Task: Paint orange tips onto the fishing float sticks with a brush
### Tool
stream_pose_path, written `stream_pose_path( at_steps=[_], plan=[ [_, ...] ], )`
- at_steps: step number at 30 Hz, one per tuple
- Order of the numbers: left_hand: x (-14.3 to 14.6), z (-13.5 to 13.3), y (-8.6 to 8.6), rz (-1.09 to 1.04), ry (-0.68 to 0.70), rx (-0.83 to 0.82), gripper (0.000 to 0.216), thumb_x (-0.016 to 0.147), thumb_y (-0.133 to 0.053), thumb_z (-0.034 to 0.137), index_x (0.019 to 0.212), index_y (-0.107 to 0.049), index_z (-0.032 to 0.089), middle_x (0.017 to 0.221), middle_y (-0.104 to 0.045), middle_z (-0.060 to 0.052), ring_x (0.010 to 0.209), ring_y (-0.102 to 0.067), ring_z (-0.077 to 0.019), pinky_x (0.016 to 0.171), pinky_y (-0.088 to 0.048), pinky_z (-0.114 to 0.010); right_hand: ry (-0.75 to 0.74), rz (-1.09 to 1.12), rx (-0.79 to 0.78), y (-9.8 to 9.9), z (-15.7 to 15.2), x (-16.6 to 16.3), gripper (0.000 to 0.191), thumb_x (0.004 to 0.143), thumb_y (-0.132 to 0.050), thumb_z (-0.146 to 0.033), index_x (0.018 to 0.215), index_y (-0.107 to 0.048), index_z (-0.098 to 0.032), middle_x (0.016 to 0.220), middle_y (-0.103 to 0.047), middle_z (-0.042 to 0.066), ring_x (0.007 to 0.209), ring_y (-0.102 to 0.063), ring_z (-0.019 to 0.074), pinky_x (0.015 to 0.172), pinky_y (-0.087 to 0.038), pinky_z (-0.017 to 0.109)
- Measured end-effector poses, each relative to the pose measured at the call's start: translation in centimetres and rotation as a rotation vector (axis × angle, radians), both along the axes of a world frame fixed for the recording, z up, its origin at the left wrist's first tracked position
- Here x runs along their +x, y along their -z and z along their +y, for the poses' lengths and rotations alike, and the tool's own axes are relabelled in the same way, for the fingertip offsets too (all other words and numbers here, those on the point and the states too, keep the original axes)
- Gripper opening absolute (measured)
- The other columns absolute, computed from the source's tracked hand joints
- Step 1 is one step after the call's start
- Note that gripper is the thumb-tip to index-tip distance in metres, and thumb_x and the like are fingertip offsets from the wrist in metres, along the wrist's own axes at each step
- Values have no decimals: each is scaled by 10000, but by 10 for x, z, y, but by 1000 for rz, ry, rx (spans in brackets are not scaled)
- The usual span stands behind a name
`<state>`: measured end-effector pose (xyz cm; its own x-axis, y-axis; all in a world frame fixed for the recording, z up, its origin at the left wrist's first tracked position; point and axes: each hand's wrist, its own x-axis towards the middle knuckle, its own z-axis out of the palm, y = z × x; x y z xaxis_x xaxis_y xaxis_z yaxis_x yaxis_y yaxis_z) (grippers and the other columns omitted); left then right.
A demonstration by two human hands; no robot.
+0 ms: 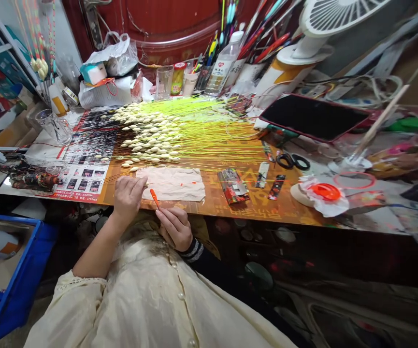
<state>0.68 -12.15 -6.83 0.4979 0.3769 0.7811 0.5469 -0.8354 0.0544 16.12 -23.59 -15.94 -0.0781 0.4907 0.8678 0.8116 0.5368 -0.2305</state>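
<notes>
While the left hand sits half-curled, fingertips on the edge of a tan sheet, the right hand has its fingers closed on a small orange stick, held just above the table edge, near rows of pale buds on yellow-green wires.

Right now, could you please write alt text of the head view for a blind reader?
The right hand holds an orange stick near the left hand, at a table beside a beige cloth and rows of cream buds on neon-yellow stems.
</notes>
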Motion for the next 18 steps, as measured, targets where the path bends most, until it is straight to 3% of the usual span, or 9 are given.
stream_pose_path(
  at_steps=[4, 8, 14, 18],
  plan=[
    [-8, -17, -25, 39, -32, 91, 267, 946, -586, 254, 1208, -619, 214, 1005, -742, -51, 964, -633, -176, 932, -415, -355, -18, -21, 9, 1, -4, 1, 614, 878, -569, -96, 1469, -438, -199, 1162, -706, 108, 1042, -620, 223, 912, -554, 400],
    [-45, -28, -56, 148, -200, 204, 285, 947, -595, 325, 1225, -618, 263, 1062, -734, -23, 949, -616, -155, 915, -403, -328, -25, -55, 25, 2, -12, 2, 673, 832, -637, -72, 1465, -452, -210, 1102, -726, 108, 1000, -660, 246, 907, -555, 402],
    [-164, -23, -115, 220, -461, 375, 236, 970, -550, 336, 1170, -619, 232, 969, -710, -22, 847, -610, -149, 833, -455, -317, -15, -4, 101, 1, -10, -5, 673, 793, -698, -82, 1416, -527, -270, 932, -761, 87, 823, -708, 274, 822, -579, 401],
    [-272, -19, -152, 38, -659, 285, 239, 989, -501, 390, 1089, -619, 209, 995, -687, -43, 887, -629, -152, 839, -492, -307, -37, 35, 68, -9, -12, -14, 663, 817, -661, -81, 1415, -520, -329, 877, -760, 66, 775, -710, 277, 781, -589, 422]
  ],
)
